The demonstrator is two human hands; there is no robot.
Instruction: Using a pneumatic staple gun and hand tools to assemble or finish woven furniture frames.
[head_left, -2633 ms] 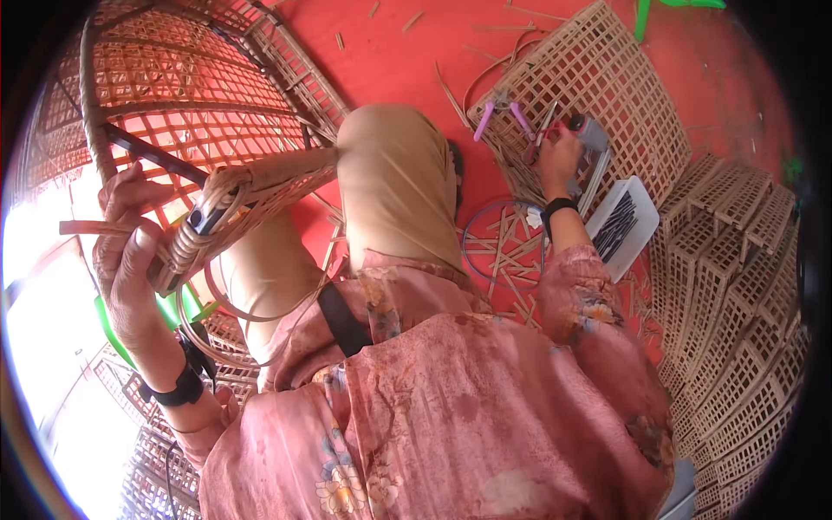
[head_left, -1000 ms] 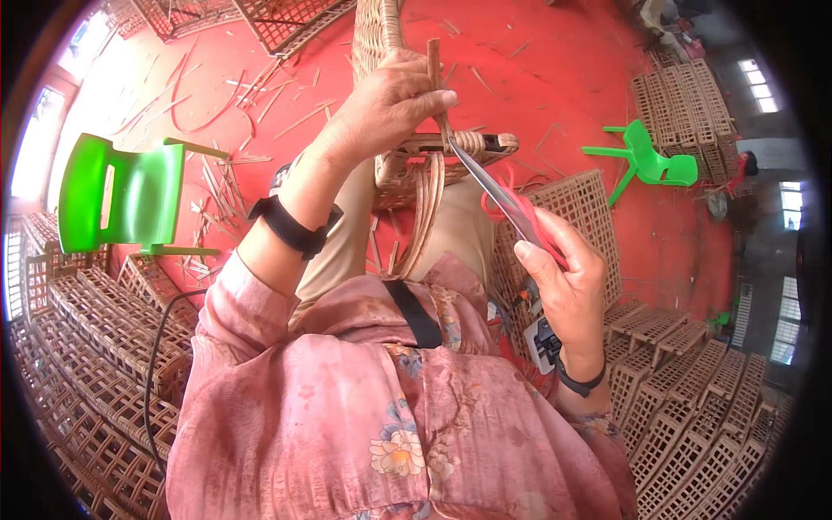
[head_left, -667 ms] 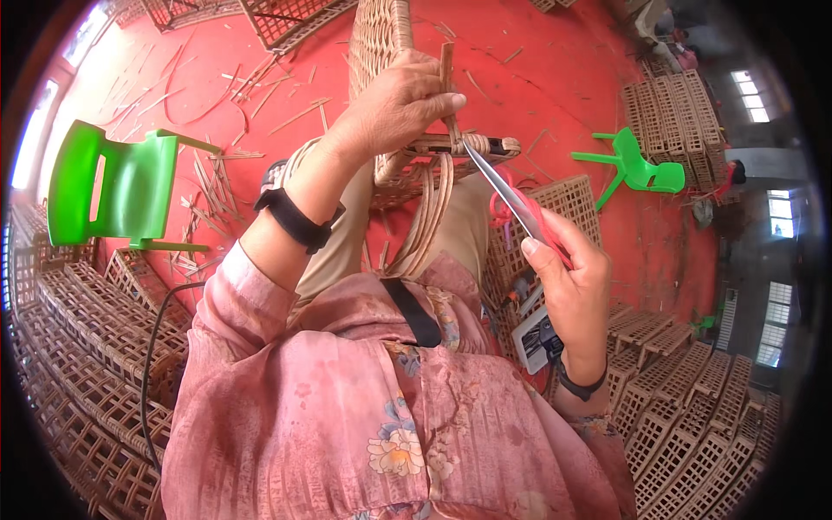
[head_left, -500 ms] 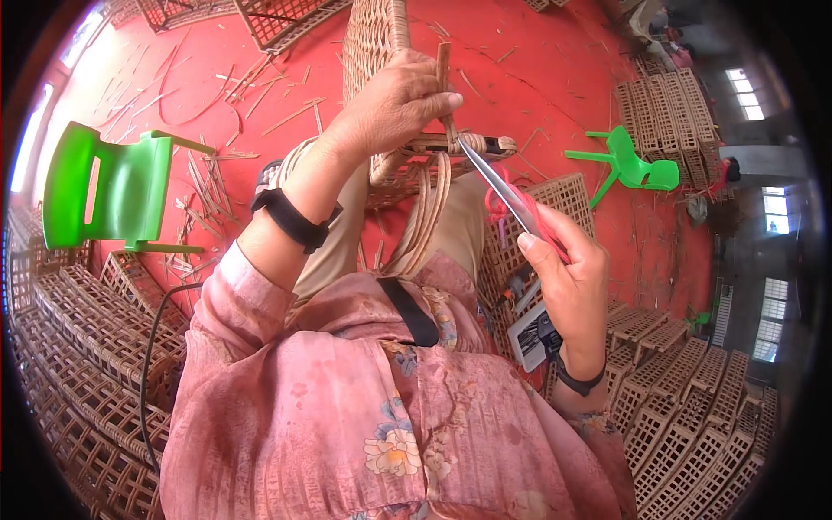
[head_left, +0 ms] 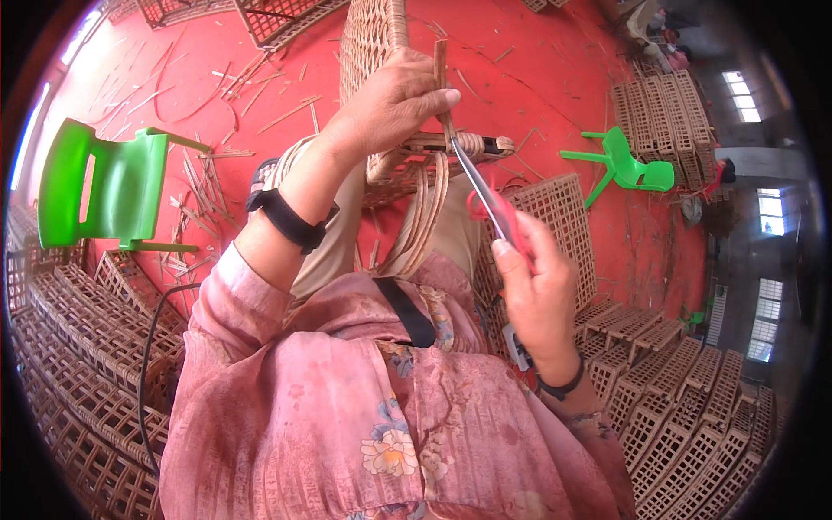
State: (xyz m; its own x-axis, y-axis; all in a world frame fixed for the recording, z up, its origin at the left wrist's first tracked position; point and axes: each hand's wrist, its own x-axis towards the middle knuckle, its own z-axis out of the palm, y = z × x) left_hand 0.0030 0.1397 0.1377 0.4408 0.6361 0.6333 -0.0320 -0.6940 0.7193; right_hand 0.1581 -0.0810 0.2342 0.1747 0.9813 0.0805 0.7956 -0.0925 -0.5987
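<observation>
My left hand [head_left: 394, 100] is closed at the corner of a woven wicker basket [head_left: 371, 43], its thumb pressing a flat upright cane strip [head_left: 440, 65]. In my right hand [head_left: 542, 290] is a pair of scissors [head_left: 485, 195] with pinkish-red handles. Their blades look nearly together, and the points touch or almost touch the strip just below my left thumb. Beside them a rod end [head_left: 498, 146] wrapped in cane juts from the basket. Long loose cane strands [head_left: 425, 225] hang from there down between my legs.
Cane scraps [head_left: 204, 186] litter the red floor. A green plastic chair [head_left: 108, 186] stands left and another green chair [head_left: 628, 165] right. A woven panel [head_left: 559, 225] leans by my right leg. Wicker baskets [head_left: 676, 381] are stacked at both sides; a black cable [head_left: 149, 355] runs along the left.
My right hand has moved left, and the scissors' handles have swung left with it while their points stay at the strip. My left hand has barely shifted.
</observation>
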